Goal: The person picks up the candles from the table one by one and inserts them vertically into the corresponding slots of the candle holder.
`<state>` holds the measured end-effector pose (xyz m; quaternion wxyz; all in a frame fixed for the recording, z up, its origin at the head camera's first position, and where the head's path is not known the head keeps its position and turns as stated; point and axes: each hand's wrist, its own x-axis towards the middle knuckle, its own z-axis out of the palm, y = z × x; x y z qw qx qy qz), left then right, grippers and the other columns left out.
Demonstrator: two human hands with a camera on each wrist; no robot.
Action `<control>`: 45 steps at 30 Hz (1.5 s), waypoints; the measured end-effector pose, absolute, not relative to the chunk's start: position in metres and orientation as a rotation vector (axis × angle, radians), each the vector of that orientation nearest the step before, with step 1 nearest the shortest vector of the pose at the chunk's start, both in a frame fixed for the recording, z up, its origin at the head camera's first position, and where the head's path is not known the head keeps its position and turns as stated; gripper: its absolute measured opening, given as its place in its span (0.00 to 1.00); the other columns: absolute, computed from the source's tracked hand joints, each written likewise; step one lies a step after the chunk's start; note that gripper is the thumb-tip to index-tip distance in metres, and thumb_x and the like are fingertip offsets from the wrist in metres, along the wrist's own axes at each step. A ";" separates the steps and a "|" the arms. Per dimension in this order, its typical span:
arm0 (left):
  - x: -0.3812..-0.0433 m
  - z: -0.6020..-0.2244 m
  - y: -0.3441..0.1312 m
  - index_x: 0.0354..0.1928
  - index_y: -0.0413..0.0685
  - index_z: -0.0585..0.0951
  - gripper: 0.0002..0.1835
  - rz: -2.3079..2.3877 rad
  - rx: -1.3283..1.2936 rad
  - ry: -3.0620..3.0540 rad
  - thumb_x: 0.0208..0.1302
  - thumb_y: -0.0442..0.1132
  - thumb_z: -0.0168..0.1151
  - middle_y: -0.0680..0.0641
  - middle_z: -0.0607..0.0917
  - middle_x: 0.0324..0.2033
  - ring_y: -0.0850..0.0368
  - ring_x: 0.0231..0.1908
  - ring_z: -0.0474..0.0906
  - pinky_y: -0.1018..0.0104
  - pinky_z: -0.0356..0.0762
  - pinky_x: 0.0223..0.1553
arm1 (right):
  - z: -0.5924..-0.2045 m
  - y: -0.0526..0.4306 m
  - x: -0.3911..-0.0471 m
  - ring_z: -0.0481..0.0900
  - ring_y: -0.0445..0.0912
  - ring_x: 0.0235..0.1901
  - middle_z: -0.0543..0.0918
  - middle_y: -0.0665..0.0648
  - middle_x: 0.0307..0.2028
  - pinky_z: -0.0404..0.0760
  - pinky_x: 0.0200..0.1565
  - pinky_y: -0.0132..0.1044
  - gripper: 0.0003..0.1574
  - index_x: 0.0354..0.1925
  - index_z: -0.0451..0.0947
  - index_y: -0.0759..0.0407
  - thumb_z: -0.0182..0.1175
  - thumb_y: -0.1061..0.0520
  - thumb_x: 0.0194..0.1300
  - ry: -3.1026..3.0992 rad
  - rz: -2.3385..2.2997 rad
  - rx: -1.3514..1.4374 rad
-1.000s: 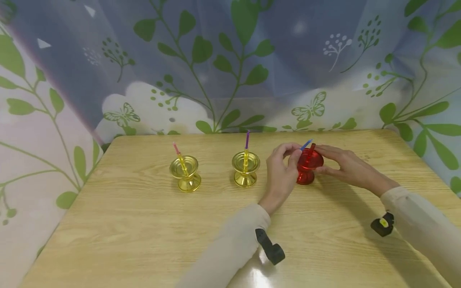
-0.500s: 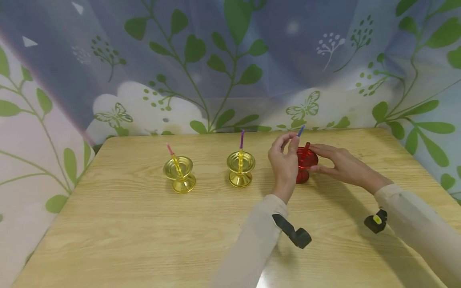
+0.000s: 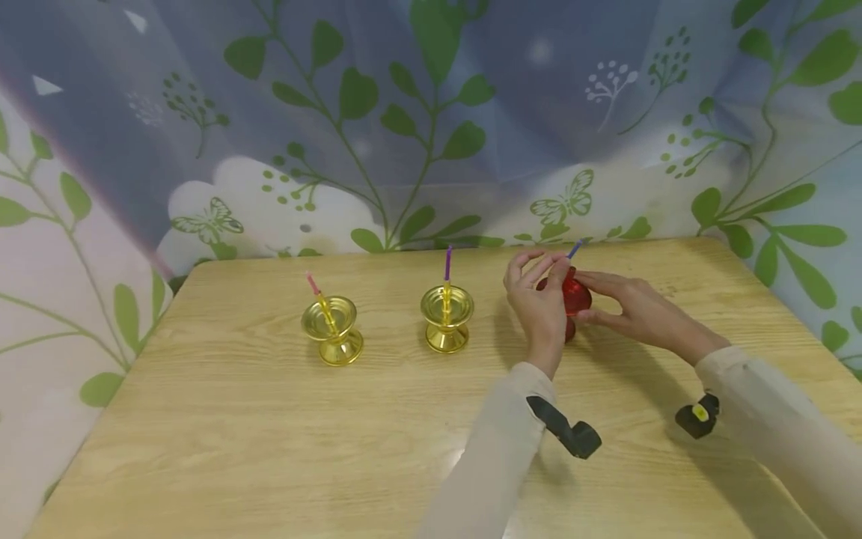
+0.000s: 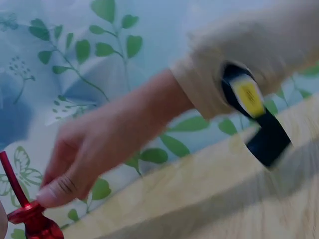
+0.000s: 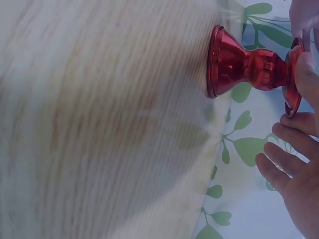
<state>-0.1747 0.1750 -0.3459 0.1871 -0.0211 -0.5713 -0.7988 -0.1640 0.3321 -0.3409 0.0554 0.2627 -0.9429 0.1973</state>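
My left hand [image 3: 535,303] pinches a thin blue candle [image 3: 575,249], which leans right just above the upright tube of a red shiny candle holder [image 3: 577,298]. Thumb and fingers of my right hand [image 3: 636,311] grip the holder's dish from the right side. The left hand hides part of the dish and foot in the head view. From the right wrist, the red candle holder [image 5: 254,64] shows its whole foot and stem, with the thumb on its rim. In the left wrist view the red tube [image 4: 14,179] stands bare beside my right hand [image 4: 94,144].
Left of the hands stands a gold candle holder [image 3: 447,337] bearing a purple candle [image 3: 448,263]. Further left, another gold candle holder [image 3: 340,348] carries a tilted pink candle [image 3: 313,282]. All are on a wooden table [image 3: 269,442] against a leaf-patterned cloth [image 3: 512,135].
My left hand lifted the blue candle from beside the red tube, then brought it right and slightly down over the tube. The right hand keeps its grip on the dish. The head view shifted slightly.
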 end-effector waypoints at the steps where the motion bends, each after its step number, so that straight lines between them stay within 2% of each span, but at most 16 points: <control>1: -0.175 -0.345 0.176 0.33 0.39 0.88 0.09 -2.273 -0.046 -1.591 0.57 0.40 0.69 0.53 0.79 0.47 0.58 0.60 0.66 0.62 0.76 0.52 | -0.341 0.332 -0.164 0.68 0.66 0.61 0.70 0.70 0.64 0.69 0.57 0.63 0.41 0.67 0.64 0.70 0.66 0.52 0.63 -2.866 0.605 0.794; 3: -0.177 -0.342 0.177 0.33 0.39 0.88 0.10 -2.320 -0.025 -1.557 0.58 0.40 0.69 0.56 0.79 0.47 0.58 0.60 0.66 0.65 0.79 0.45 | -0.341 0.333 -0.163 0.68 0.66 0.62 0.69 0.70 0.64 0.69 0.57 0.63 0.42 0.68 0.64 0.69 0.65 0.51 0.63 -2.879 0.618 0.782; 6: -0.178 -0.340 0.179 0.33 0.41 0.89 0.10 -2.362 0.011 -1.567 0.58 0.41 0.69 0.62 0.78 0.46 0.61 0.57 0.67 0.69 0.78 0.40 | -0.340 0.333 -0.163 0.67 0.66 0.62 0.69 0.70 0.64 0.68 0.58 0.63 0.42 0.68 0.63 0.68 0.66 0.51 0.63 -2.883 0.636 0.770; 13: -0.177 -0.342 0.188 0.32 0.43 0.89 0.07 -2.357 0.079 -1.602 0.56 0.40 0.71 0.65 0.77 0.43 0.61 0.57 0.67 0.63 0.67 0.57 | -0.343 0.332 -0.165 0.68 0.65 0.62 0.69 0.69 0.65 0.70 0.57 0.62 0.42 0.70 0.62 0.65 0.65 0.53 0.63 -2.851 0.639 0.800; 21: -0.176 -0.350 0.191 0.32 0.45 0.89 0.08 -2.351 0.103 -1.656 0.57 0.43 0.70 0.66 0.75 0.45 0.60 0.58 0.65 0.64 0.70 0.55 | -0.344 0.332 -0.164 0.68 0.66 0.62 0.69 0.70 0.64 0.69 0.57 0.62 0.42 0.70 0.61 0.66 0.65 0.53 0.64 -2.845 0.637 0.799; 26: -0.174 -0.355 0.190 0.34 0.47 0.89 0.08 -2.338 0.082 -1.678 0.59 0.43 0.69 0.59 0.77 0.47 0.56 0.57 0.67 0.64 0.74 0.51 | -0.344 0.332 -0.163 0.68 0.66 0.61 0.69 0.71 0.64 0.70 0.57 0.62 0.42 0.70 0.61 0.65 0.65 0.53 0.64 -2.843 0.651 0.800; 30: -0.175 -0.358 0.187 0.35 0.45 0.89 0.10 -2.183 -0.049 -1.751 0.60 0.44 0.67 0.53 0.78 0.47 0.56 0.55 0.69 0.67 0.76 0.48 | -0.346 0.333 -0.163 0.69 0.65 0.61 0.69 0.71 0.64 0.71 0.56 0.61 0.42 0.70 0.61 0.65 0.65 0.54 0.64 -2.833 0.652 0.807; 36: -0.178 -0.363 0.183 0.37 0.43 0.86 0.09 -1.909 -0.214 -1.850 0.63 0.41 0.65 0.50 0.84 0.41 0.60 0.49 0.73 0.67 0.71 0.53 | -0.347 0.333 -0.163 0.70 0.65 0.60 0.69 0.70 0.64 0.72 0.56 0.60 0.42 0.70 0.61 0.65 0.65 0.55 0.64 -2.825 0.649 0.808; 41: -0.178 -0.363 0.180 0.40 0.44 0.84 0.10 -1.860 -0.276 -1.909 0.68 0.43 0.61 0.50 0.85 0.40 0.60 0.47 0.76 0.68 0.73 0.50 | -0.346 0.332 -0.164 0.70 0.65 0.61 0.69 0.70 0.64 0.71 0.56 0.61 0.42 0.70 0.61 0.64 0.65 0.54 0.64 -2.833 0.644 0.805; 45: -0.180 -0.365 0.178 0.41 0.43 0.84 0.10 -1.837 -0.337 -1.905 0.69 0.43 0.60 0.48 0.85 0.40 0.60 0.45 0.78 0.73 0.76 0.46 | -0.345 0.332 -0.164 0.69 0.64 0.61 0.69 0.69 0.65 0.71 0.57 0.61 0.42 0.70 0.61 0.64 0.64 0.53 0.64 -2.846 0.659 0.794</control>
